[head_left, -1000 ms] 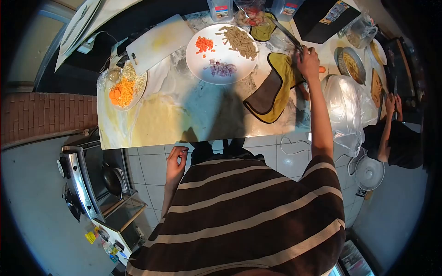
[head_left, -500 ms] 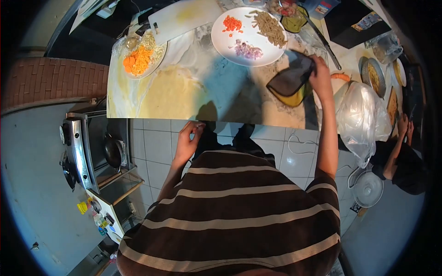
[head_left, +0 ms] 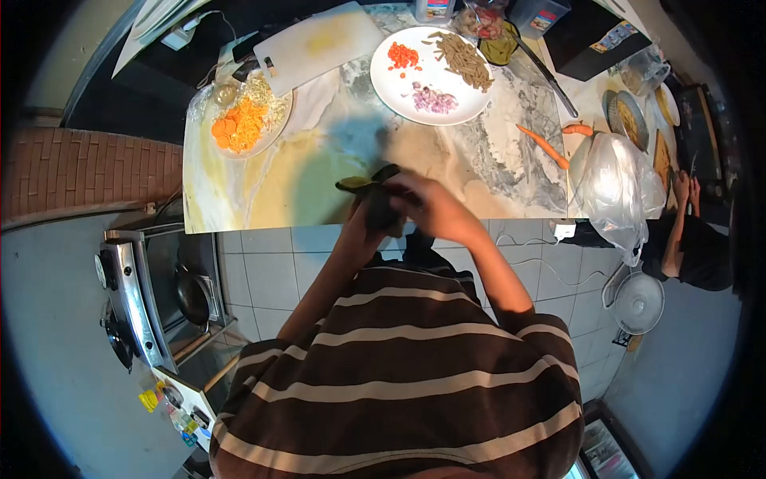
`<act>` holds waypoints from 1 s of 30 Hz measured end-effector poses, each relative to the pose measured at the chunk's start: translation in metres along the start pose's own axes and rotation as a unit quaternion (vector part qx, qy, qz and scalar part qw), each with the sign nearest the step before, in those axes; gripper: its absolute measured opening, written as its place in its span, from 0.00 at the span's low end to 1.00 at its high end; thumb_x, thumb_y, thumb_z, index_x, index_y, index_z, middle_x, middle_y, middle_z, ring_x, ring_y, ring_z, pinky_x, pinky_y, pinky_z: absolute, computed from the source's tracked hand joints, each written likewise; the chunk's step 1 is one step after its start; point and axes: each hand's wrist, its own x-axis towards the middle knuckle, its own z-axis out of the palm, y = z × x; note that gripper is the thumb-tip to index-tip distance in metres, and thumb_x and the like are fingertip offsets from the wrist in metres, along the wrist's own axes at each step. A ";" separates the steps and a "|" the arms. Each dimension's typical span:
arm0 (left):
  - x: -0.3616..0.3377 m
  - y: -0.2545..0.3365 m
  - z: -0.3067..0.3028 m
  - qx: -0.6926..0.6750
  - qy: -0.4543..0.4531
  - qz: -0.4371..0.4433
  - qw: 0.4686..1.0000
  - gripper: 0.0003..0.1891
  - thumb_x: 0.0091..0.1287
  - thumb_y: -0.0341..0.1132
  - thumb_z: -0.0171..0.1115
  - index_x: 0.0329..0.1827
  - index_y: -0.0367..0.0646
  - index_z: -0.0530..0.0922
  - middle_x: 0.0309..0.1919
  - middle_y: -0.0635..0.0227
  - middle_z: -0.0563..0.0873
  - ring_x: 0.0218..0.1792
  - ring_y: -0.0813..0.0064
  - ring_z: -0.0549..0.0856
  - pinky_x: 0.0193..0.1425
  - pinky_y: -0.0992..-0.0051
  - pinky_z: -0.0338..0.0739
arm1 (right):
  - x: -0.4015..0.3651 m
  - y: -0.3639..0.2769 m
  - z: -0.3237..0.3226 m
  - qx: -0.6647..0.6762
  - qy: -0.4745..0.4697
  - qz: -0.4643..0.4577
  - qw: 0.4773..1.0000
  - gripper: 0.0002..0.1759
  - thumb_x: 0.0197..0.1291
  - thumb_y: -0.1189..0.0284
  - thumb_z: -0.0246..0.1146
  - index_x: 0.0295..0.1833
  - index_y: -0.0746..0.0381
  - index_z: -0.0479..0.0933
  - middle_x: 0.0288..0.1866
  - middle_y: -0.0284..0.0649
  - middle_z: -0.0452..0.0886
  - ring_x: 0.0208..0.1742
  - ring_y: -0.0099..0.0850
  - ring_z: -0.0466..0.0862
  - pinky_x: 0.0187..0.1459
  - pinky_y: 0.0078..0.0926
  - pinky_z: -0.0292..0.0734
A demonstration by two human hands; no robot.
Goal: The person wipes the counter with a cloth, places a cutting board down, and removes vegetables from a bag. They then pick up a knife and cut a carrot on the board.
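A dark grey and yellow cloth point(head_left: 382, 209) is bunched up between my two hands, at the front edge of the marble-patterned table point(head_left: 319, 188). My left hand point(head_left: 361, 230) is closed round its lower left side. From the right, my right hand point(head_left: 435, 206) grips the cloth too, its fingers partly blurred by motion. Beyond them lies a white plate point(head_left: 411, 70) with diced red pieces, chopped purple onion and greyish-brown strips. To the left sits another plate point(head_left: 267, 137) with shredded and sliced carrot and pale shreds.
A white cutting board point(head_left: 319, 49) lies at the back left. Carrots point(head_left: 544, 147), a knife point(head_left: 549, 76) and a clear plastic bag point(head_left: 616, 188) are on the right. A co-worker's hands point(head_left: 688, 191) show at the far right. A stove point(head_left: 134, 291) stands to the left.
My right hand has brought the cloth from the right of the table to the front middle. My left hand has come up and taken hold of it. The carrot beneath is uncovered.
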 end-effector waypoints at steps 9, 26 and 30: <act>-0.037 0.003 -0.077 -0.124 0.206 -0.066 0.968 0.22 0.72 0.47 0.58 0.61 0.42 0.73 0.48 0.61 0.84 0.44 0.69 0.84 0.46 0.68 0.79 | 0.018 0.181 -0.061 0.190 0.309 0.388 0.847 0.23 0.75 0.63 0.54 0.62 0.70 0.60 0.32 0.50 0.82 0.28 0.37 0.86 0.27 0.30 0.84; -0.046 0.004 -0.102 -0.049 0.188 -0.026 0.981 0.16 0.77 0.38 0.50 0.62 0.40 0.70 0.47 0.64 0.82 0.41 0.73 0.83 0.44 0.71 0.79 | -0.035 0.194 -0.063 0.299 0.394 0.321 0.808 0.11 0.73 0.73 0.50 0.55 0.67 0.65 0.32 0.45 0.81 0.22 0.31 0.80 0.25 0.27 0.77; -0.029 0.008 -0.103 -0.165 0.214 -0.065 0.961 0.17 0.77 0.36 0.51 0.65 0.42 0.69 0.49 0.64 0.82 0.46 0.71 0.83 0.47 0.67 0.80 | -0.058 0.200 -0.071 0.299 0.424 0.323 0.792 0.15 0.74 0.68 0.53 0.56 0.68 0.65 0.31 0.48 0.82 0.24 0.34 0.82 0.28 0.29 0.77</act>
